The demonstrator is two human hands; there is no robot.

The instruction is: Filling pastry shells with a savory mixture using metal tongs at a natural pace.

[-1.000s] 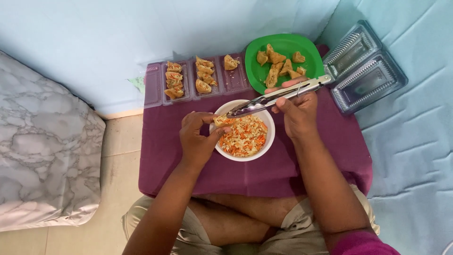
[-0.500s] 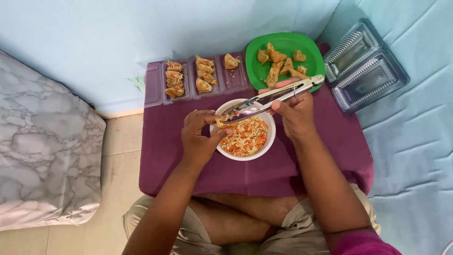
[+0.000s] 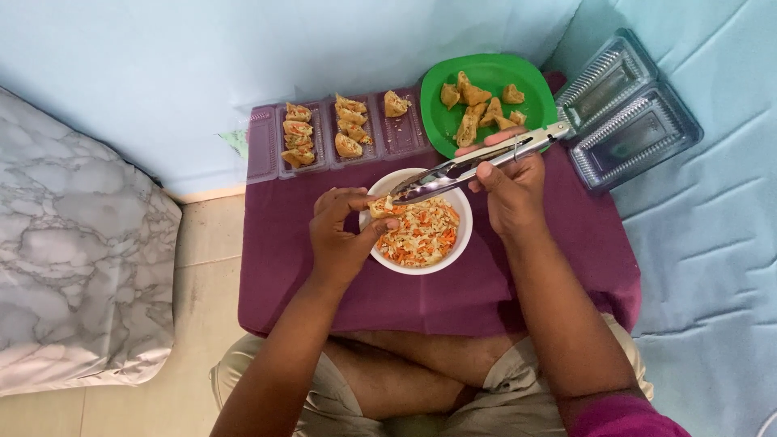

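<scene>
Left hand pinches a small fried pastry between thumb and fingertips at the rim of the white bowl of shredded salad. Right hand is wrapped around metal tongs, tips nearly closed beside the pastry. Bowl sits on purple cloth; green plate behind holds more pastries.

Pale blue room, tiled floor

A light blue wall meets beige floor tiles; a grey marbled cushion lies alongside, evenly lit.
</scene>
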